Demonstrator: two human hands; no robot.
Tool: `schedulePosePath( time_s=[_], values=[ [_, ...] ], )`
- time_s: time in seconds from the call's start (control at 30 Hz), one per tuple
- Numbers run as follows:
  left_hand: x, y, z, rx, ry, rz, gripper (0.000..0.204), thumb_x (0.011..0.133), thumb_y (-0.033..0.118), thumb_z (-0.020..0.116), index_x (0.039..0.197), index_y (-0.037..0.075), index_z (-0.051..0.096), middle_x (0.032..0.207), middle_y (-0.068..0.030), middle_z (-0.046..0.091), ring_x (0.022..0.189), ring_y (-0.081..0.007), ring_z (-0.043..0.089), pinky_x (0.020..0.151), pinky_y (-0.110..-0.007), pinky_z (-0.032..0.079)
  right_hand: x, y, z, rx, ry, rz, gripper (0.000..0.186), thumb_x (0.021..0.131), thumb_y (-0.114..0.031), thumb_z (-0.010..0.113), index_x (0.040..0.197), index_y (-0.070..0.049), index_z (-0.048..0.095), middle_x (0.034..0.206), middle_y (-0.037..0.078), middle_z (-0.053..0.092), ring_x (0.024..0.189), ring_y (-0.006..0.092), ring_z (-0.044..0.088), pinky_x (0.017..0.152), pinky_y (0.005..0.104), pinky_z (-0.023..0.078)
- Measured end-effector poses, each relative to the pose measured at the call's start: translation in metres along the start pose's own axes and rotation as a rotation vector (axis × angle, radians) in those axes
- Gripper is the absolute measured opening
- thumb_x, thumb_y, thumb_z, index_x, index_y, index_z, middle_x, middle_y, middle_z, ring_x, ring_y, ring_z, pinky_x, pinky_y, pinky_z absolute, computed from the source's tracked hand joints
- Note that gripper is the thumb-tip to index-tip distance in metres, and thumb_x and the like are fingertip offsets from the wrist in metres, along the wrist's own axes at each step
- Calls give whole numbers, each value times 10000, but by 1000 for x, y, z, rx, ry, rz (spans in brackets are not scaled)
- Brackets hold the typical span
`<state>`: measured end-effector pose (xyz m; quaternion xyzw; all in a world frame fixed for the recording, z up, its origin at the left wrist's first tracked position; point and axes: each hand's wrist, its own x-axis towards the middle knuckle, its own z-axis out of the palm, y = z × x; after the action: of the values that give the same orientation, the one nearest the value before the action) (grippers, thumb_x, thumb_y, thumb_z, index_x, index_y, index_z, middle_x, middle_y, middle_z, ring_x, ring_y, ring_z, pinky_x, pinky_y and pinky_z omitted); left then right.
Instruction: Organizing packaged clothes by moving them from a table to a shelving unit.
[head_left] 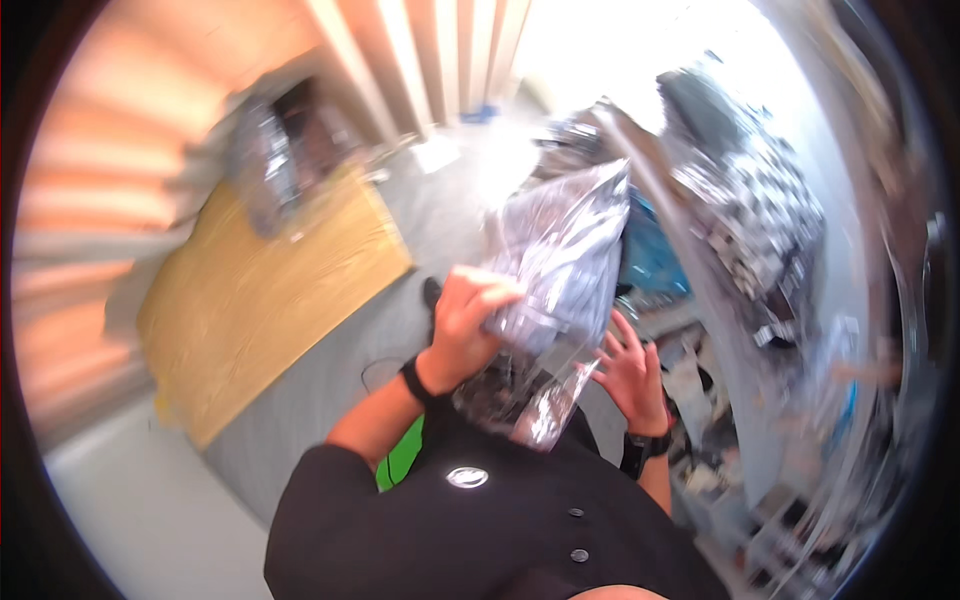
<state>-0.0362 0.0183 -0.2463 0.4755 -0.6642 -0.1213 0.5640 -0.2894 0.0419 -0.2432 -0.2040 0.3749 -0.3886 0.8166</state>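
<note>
A clear plastic bag (565, 250) with a folded greyish-purple item inside, apparently cloth, is held up in front of my chest. My left hand (468, 322) is closed on its left edge, thumb and fingers gripping the film. From the bag's lower end a loose, shiny flap (550, 405) hangs down toward my dark shirt. My right hand (633, 372) is beside that flap with its fingers spread. Whether its fingertips touch the film is hard to tell because of blur.
To the left is a yellow wood-grain tabletop (285, 290) with plastic-wrapped items (270, 160) at its far end. Plastic-wrapped goods (750, 190) are heaped on the right, near a blue package (652, 250). A green object (402, 455) shows below my left forearm.
</note>
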Motion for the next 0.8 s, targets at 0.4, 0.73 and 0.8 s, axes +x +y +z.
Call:
schedulePosePath(
  time_s=[0.4, 0.73, 0.8],
  values=[
    [-60, 211, 185, -342, -75, 701, 337, 715, 95, 621, 1019, 197, 521, 992, -21, 550, 843, -157, 492, 734, -304, 418, -169, -133, -164, -333, 382, -633, 366, 784, -191, 527, 1104, -31, 452, 989, 62, 523, 904, 141, 521, 739, 276, 448],
    [-70, 223, 213, -208, -161, 346, 332, 644, 4, 635, 940, 79, 504, 1033, -131, 503, 929, -301, 493, 783, -378, 425, -140, -295, -273, -172, 570, -703, 438, 827, -288, 510, 1169, -21, 451, 1107, 77, 525, 1009, 228, 506, 872, 315, 394],
    [-71, 220, 213, -184, -154, 295, 336, 624, -17, 622, 928, 86, 525, 1038, -118, 507, 934, -291, 496, 779, -369, 429, -120, -304, -277, -134, 726, -646, 446, 830, -295, 509, 1181, -28, 445, 1120, 74, 519, 1035, 221, 492, 891, 314, 378]
  ],
)
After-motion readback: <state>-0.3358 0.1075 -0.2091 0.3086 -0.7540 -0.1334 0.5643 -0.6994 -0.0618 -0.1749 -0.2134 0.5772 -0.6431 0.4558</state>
